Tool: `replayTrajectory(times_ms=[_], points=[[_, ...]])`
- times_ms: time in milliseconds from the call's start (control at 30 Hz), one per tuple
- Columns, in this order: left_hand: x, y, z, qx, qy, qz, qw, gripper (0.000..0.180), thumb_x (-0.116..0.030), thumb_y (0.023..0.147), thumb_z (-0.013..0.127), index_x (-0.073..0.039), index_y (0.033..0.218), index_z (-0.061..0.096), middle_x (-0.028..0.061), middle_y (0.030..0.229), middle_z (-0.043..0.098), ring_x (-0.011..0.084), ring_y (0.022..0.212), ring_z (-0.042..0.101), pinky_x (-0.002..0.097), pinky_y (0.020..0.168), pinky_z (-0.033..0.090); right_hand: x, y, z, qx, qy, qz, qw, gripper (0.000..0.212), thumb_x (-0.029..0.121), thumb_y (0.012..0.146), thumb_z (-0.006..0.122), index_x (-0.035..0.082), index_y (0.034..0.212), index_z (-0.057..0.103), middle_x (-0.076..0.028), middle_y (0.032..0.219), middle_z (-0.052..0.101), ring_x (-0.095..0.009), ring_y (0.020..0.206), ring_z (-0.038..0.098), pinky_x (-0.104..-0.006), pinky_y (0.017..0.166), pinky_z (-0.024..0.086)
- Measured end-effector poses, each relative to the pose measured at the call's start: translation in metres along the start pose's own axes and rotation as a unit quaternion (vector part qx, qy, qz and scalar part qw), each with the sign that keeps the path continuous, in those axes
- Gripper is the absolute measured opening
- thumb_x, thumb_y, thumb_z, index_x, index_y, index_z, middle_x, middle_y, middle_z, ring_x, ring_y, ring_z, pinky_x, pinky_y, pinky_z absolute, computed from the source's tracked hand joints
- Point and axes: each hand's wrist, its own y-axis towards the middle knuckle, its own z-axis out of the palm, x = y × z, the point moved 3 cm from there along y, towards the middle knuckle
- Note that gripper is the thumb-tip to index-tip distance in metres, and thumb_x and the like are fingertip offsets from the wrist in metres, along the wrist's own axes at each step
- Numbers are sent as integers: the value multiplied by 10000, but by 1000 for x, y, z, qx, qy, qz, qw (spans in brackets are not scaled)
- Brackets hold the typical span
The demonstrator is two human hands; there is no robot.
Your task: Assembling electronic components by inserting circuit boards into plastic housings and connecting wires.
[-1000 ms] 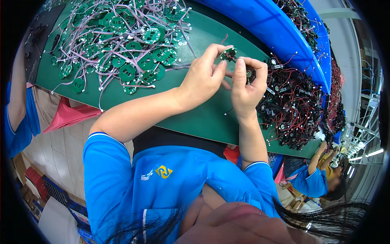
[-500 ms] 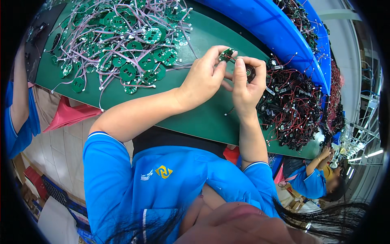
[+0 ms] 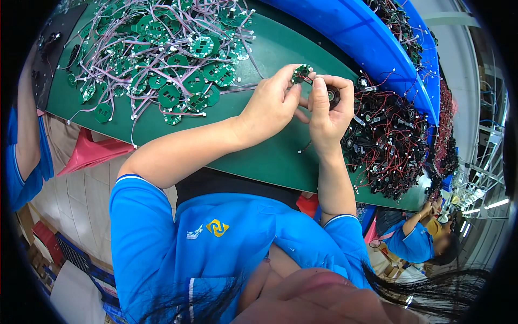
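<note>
Between the fingers of my left hand (image 3: 272,102) is a small green circuit board (image 3: 301,73), held by its edge and tilted. My right hand (image 3: 328,113) is closed round a round black speaker (image 3: 333,98), its thumb and fingertips close to the board. A short dark red wire shows between the board and the right fingertips; its plug end is hidden. Both hands are raised over the green table (image 3: 259,156). A thin wire with a small white connector (image 3: 300,152) hangs below my right hand.
At the left is a heap of green boards (image 3: 178,81) with pinkish ribbon cables. Black speakers (image 3: 386,140) with red wires are piled at the right, beside a blue bin (image 3: 356,38). Co-workers sit on the left (image 3: 24,156) and far right (image 3: 413,237).
The board in my left hand has turned slightly, showing more of its face. My right hand has barely moved and keeps hold of the speaker.
</note>
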Motion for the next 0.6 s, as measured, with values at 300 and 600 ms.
replayTrajectory(times_ms=[300,600], points=[[4,-5,0,12,92,51,994,302,45,841,430,33,1142,456,128,697,598,208,566,638,274,444,496,1,3,-4,37,-155,-102,982,116,87,885,560,18,943,487,-56,747,584,-83,546,500,-208,462,423],[8,-9,2,2,116,55,992,317,50,834,439,38,1151,443,150,713,616,220,545,633,288,443,494,-2,2,-2,-5,-64,-15,998,126,71,864,579,28,956,505,-60,824,568,-118,663,530,-227,590,436]])
